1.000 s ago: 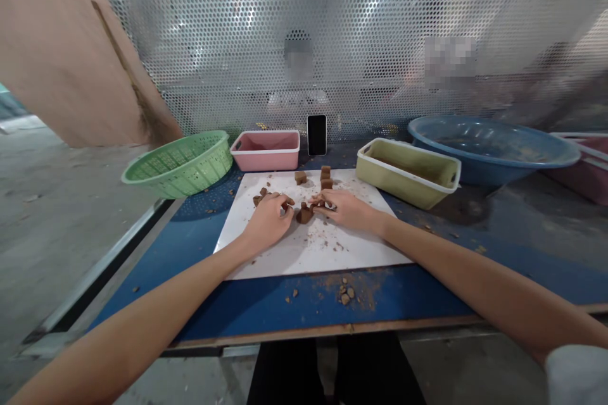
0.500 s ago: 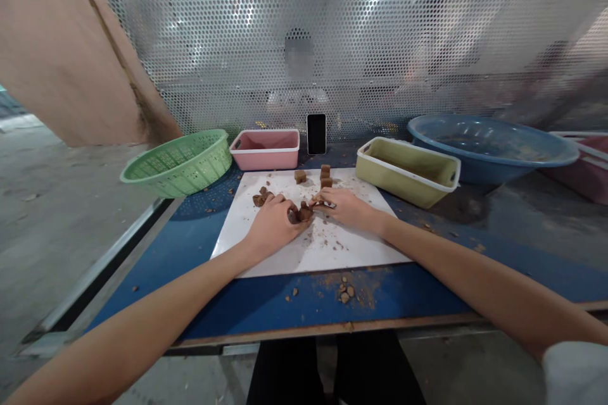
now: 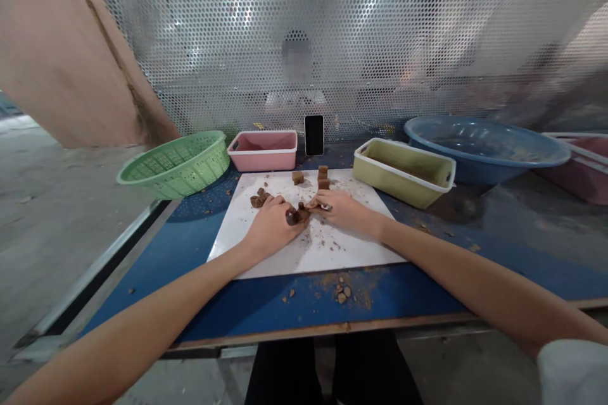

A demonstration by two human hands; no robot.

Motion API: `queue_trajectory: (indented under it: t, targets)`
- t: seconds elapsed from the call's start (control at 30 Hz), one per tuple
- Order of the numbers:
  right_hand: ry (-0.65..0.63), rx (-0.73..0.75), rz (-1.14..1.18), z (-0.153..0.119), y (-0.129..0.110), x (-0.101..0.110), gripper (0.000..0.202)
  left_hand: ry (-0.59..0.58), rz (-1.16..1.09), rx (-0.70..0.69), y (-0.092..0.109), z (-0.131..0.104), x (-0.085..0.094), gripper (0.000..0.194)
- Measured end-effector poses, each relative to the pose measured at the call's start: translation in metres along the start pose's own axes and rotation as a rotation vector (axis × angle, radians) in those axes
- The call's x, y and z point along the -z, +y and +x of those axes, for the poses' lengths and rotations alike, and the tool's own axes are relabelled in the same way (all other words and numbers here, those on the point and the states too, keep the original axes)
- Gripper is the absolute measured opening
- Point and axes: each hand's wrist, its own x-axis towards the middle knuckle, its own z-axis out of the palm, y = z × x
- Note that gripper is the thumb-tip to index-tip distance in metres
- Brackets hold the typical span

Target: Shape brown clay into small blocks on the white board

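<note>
My left hand [image 3: 272,225] curls its thumb and fingers round a dark brown lump of what looks like clay [image 3: 301,211], low over the white board [image 3: 266,259]. From the other side my right hand [image 3: 342,209] presses its pinched fingertips against the lump's right edge. Fingers partly hide the lump, so its full shape does not show. Left of my left hand sits a pile of brown chunks [image 3: 259,198]. Beyond the hands stand a small brown block [image 3: 297,177] and a stack of brown blocks [image 3: 323,177]. Crumbs are scattered over the board.
Along the back stand a green basket [image 3: 175,168], a pink bin [image 3: 263,160], a phone [image 3: 314,135], an olive bin [image 3: 403,178] and a blue basin [image 3: 489,161]. A perforated metal panel [image 3: 228,63] rises behind. Loose bits [image 3: 342,294] lie near the blue table's front edge.
The hands keep nearly the same hold, with only slight finger movement at the lump. The whole view has shifted a little.
</note>
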Motion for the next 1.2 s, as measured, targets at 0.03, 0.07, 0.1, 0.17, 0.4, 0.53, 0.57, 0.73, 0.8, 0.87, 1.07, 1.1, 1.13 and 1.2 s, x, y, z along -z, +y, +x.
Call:
queue_trajectory:
  t: [0.03,0.07,0.1,0.17,0.4,0.53,0.57,0.73,0.8,0.87,1.07,1.1,1.13,1.2]
  targets:
    - [0.008,-0.023,-0.002,-0.001,-0.002,0.002,0.015,0.002,-0.002,-0.002,-0.001,0.000,0.000,0.033]
    - [0.021,-0.053,0.000,-0.003,-0.004,0.003,0.017,0.006,-0.004,0.000,-0.002,0.000,-0.001,0.033]
    - [0.031,-0.085,0.007,-0.004,-0.006,0.005,0.021,0.011,-0.006,0.003,-0.003,0.001,-0.001,0.032]
    - [0.039,-0.136,0.028,-0.005,-0.008,0.008,0.028,0.009,-0.005,0.012,-0.005,0.001,-0.002,0.032]
    - [0.013,-0.109,0.032,-0.004,-0.004,0.010,0.029,-0.052,0.070,-0.052,-0.007,-0.004,-0.003,0.032]
    - [0.019,-0.122,0.045,-0.004,-0.003,0.009,0.028,-0.107,0.171,-0.114,-0.008,-0.006,-0.004,0.034]
    - [0.014,-0.123,0.046,-0.003,-0.003,0.008,0.028,-0.117,0.179,-0.135,-0.009,-0.006,-0.004,0.033]
    - [-0.010,-0.126,0.020,-0.002,-0.005,0.008,0.032,-0.129,0.105,-0.144,-0.015,-0.003,-0.005,0.034]
    - [-0.002,-0.131,0.010,-0.002,-0.005,0.008,0.033,-0.113,0.043,-0.109,-0.018,0.000,-0.006,0.035]
    - [0.009,-0.129,-0.001,-0.001,-0.005,0.008,0.032,-0.120,-0.003,-0.096,-0.022,0.002,-0.007,0.035]
    - [0.042,-0.091,-0.024,-0.001,-0.004,0.005,0.025,-0.150,-0.047,-0.116,-0.030,0.007,-0.010,0.040]
    - [0.044,-0.080,-0.030,0.000,-0.004,0.004,0.025,-0.147,-0.049,-0.118,-0.030,0.007,-0.011,0.040]
    - [0.046,-0.070,-0.039,0.000,-0.004,0.003,0.025,-0.144,-0.050,-0.119,-0.030,0.006,-0.011,0.040]
    - [0.048,-0.060,-0.056,0.000,-0.003,0.001,0.025,-0.132,-0.050,-0.114,-0.029,0.005,-0.012,0.039]
